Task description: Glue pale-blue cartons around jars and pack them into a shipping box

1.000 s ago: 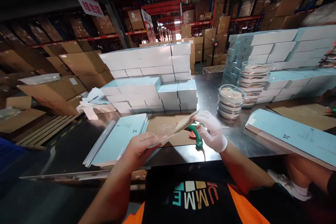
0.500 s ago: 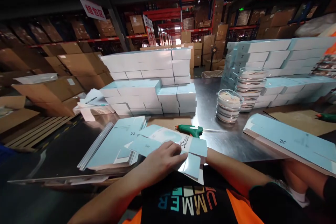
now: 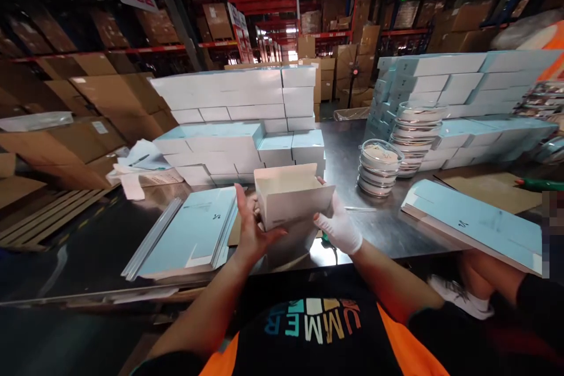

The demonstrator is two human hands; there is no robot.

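Note:
Between my hands is a small carton (image 3: 293, 205), popped open into a box shape, with its pale inside and an opening facing up. My bare left hand (image 3: 253, 229) grips its left side, thumb across the front. On the right side is my right hand (image 3: 343, 229), in a white glove with bare fingertips, thumb pressed to the near wall. A green glue gun (image 3: 326, 242) lies mostly hidden behind the carton and my right hand. To the left rests a stack of flat light-blue cartons (image 3: 189, 229).
Finished white-and-blue boxes (image 3: 233, 91) are piled at the table's back, with another pile (image 3: 440, 82) at the right. Stacks of clear round containers (image 3: 379, 167) stand before that pile. More flat blue cartons (image 3: 476, 220) lie at the right, near another person's legs (image 3: 493, 276).
The flat carton under my left hand has been lifted upright and opened out into a box. My right hand, hidden behind it before, now shows on its right side.

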